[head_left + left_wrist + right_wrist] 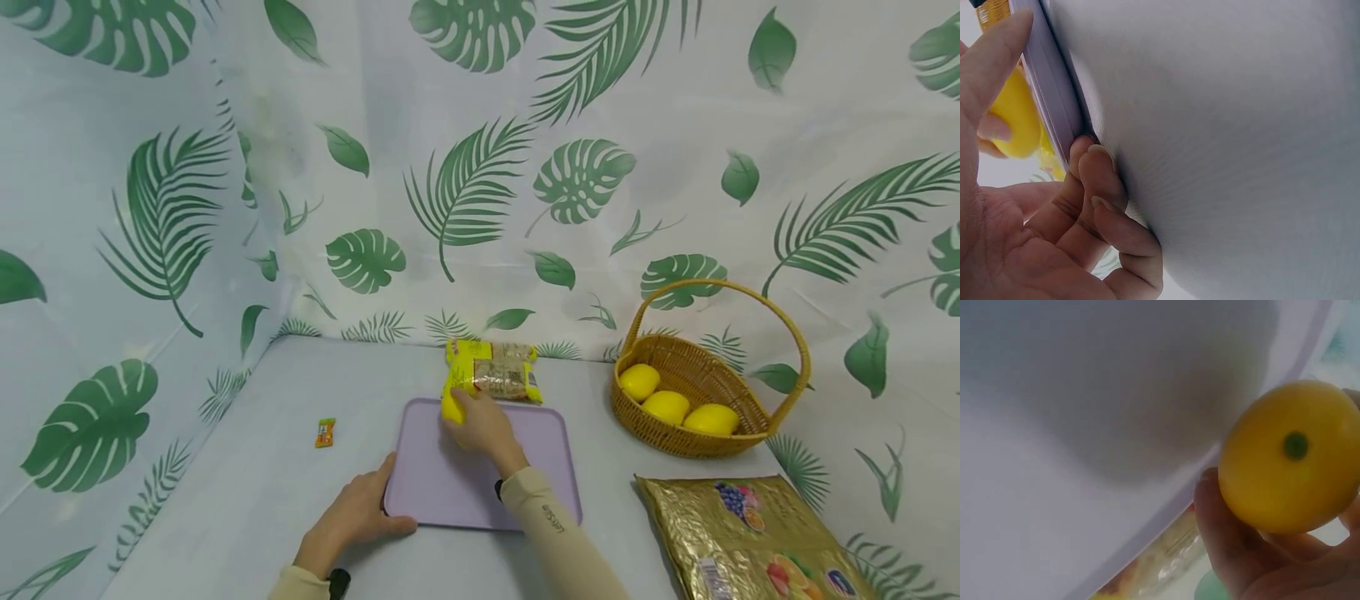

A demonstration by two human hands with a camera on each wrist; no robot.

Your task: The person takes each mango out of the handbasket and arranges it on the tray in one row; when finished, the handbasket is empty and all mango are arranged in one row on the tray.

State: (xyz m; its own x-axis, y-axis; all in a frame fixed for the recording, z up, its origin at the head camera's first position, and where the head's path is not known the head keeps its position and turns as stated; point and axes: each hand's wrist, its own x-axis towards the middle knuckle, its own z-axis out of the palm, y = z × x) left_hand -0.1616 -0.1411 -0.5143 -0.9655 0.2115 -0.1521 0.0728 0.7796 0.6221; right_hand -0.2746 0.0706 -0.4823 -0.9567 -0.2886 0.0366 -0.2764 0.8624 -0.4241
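We see a lemon point(1291, 462), bright yellow with a small green spot at one end, over the far part of the tray point(431, 492); we cannot tell whether it touches the tray. The right hand point(483, 429) holds it, fingers and thumb curled about its sides, leaving the spotted end uncovered. We judge it fairly light and firm, its smooth, rounded skin likely to slip or roll if pinched near an end, so we would take it round its widest part, with fingers and thumb on opposite sides. The tray is pale purple, thin and low-rimmed; we expect it to be stiff, light and easily slid, best steadied by its rim or a corner. There the left hand point(365, 508) grips the near left corner, thumb along the near edge and bent fingers against the left side. Just beyond the tray's far edge lies a yellow packet point(495, 368), part of it see-through. Left of the tray, apart from it, lies a small orange and green candy point(324, 433). To the tray's right and further back stands a wicker basket point(690, 367) with a tall handle, holding three more lemons point(667, 407). To the tray's right and nearer us is a gold bag point(735, 533) printed with fruit.
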